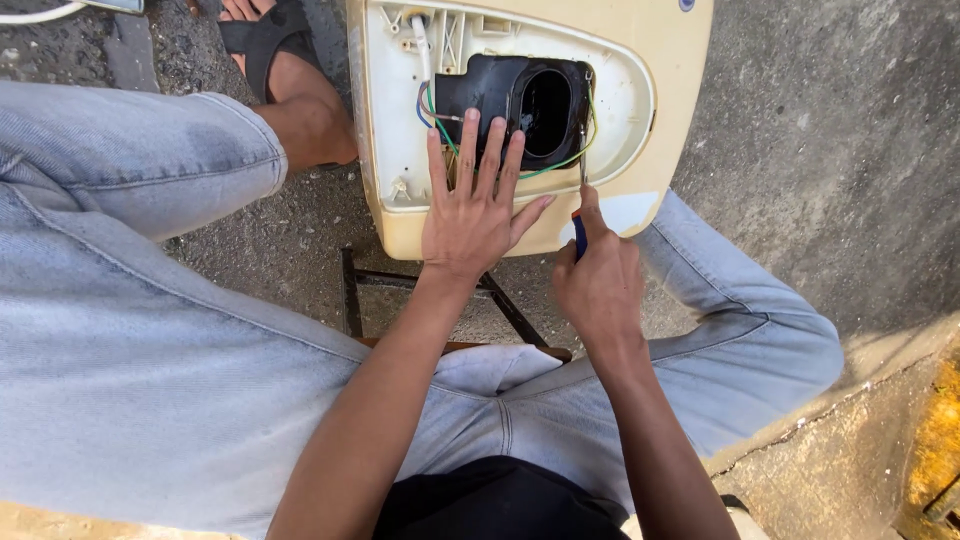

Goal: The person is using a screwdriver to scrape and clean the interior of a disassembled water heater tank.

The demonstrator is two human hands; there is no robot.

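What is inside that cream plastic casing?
The cream casing holds a black duct and green, blue and white wires. The left hand hides whatever lies beneath it; the duct's inside is too dark to see.

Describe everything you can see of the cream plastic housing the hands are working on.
The cream plastic housing lies open side up on the rough ground, between the person's knees. Its inside is a paler moulded panel with ribs, holding a black oval duct with green, blue and white wires looped round it. The left hand lies flat on the panel, fingers spread over the duct's edge. The right hand grips a blue-handled screwdriver, its tip against the panel's right rim.
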